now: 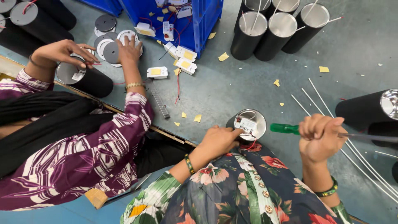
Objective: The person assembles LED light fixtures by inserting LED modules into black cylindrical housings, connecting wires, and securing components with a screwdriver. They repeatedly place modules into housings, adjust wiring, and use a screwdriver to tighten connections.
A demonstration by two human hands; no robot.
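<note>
- Gripping the black cylinder housing (232, 121) at its open rim, the left hand (217, 141) curls shut, the thumb pinning the white driver module (246, 124) inside; it sits on the floor just in front of the floral lap.
- The right hand (318, 139) is fisted tight round the green-handled screwdriver (286, 128), the shaft pointing right, well away from the housing.
- To do this well, I judge the housing should stay braced against the lap and the red wires (250, 146) kept clear of the rim.
- Thin white rods (327, 110) lie on the grey floor (248, 79) beside the right hand.
- Farther off, a co-worker's hands (128, 49) rest on grey discs (108, 49) and another black cylinder (89, 81).
- Beyond stand a blue crate (205, 20) and upright open cylinders (282, 29).
</note>
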